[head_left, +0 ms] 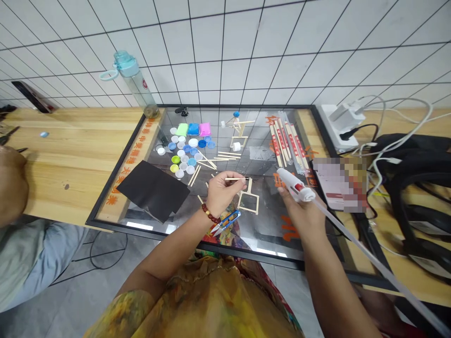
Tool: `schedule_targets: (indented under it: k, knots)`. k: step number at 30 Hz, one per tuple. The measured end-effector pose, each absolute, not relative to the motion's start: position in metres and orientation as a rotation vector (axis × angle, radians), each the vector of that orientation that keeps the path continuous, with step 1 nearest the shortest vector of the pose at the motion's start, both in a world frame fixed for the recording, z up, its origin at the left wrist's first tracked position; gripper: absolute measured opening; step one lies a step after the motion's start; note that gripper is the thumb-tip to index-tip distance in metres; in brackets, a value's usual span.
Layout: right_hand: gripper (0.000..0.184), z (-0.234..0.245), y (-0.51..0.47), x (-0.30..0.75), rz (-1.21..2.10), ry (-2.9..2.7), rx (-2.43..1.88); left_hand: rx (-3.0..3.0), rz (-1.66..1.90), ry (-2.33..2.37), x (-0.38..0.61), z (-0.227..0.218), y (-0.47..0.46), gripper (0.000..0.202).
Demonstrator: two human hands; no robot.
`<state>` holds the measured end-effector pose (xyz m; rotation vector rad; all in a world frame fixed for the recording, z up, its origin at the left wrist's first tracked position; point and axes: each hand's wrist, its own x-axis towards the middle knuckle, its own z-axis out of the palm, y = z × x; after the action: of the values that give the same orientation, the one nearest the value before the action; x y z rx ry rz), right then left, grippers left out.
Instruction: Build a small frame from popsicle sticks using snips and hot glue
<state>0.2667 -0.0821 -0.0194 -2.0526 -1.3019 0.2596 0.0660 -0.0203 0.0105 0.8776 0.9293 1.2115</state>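
Observation:
My left hand (225, 190) pinches a thin wooden stick (234, 179) over the glass. Just right of its fingertips lies a small square frame of wooden sticks (258, 204), with one stick standing out from its far side. My right hand (310, 220) is closed around a white glue gun (294, 184), whose nozzle points away to the upper left. A long translucent glue stick (352, 238) trails out of the gun's back end. Blue-handled thread snips (227, 222) lie below my left wrist. Farther back stands a small stick structure (238, 136) with white pieces and a blue top.
Loose sticks (225, 156), bottle caps (183, 158) and clay packs (193, 129) lie left of centre, near black sheets (153, 190). Wrapped chopsticks (287, 143), a phone (338, 184) and a power strip (338, 126) are right. A bottle (136, 82) stands at the wall; another person (38, 263) sits left.

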Motion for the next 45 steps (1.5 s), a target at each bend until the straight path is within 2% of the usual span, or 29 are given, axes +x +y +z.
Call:
schedule_targets:
  k: [5,11,18,21,24,27,31,38,45]
  knots:
    - [0.052,-0.024,-0.079,0.272,0.305,-1.275,-2.175,0.847,1.184,0.874,0.066,0.012,-0.022,0.025]
    - [0.053,-0.02,-0.088,0.276,0.306,-1.373,-2.173,0.833,1.08,0.821,0.068,0.015,-0.026,0.029]
    - [0.052,-0.009,-0.125,0.261,-0.125,-1.48,-1.91,0.768,1.033,0.793,0.069,0.018,-0.027,0.031]
    - [0.032,0.0,-0.143,0.239,-0.228,-1.366,-1.807,0.701,0.998,0.783,0.067,0.02,-0.027,0.03]
    - [0.017,0.007,-0.145,0.215,-0.108,-1.465,-1.621,0.66,0.98,0.752,0.066,0.022,-0.028,0.029]
    - [0.011,0.005,-0.129,0.198,0.286,-1.475,-1.539,0.642,0.977,0.738,0.067,0.023,-0.03,0.028]
    - [0.02,-0.011,-0.104,0.192,0.676,-1.242,-1.5,0.601,1.014,0.753,0.067,0.022,-0.028,0.027]
    - [0.021,-0.006,-0.08,0.205,0.707,-1.21,-1.413,0.589,1.091,0.83,0.063,0.021,-0.022,0.026]
    - [0.022,0.012,-0.064,0.213,0.994,-1.099,-1.296,0.729,1.077,0.829,0.065,0.023,-0.025,0.026]
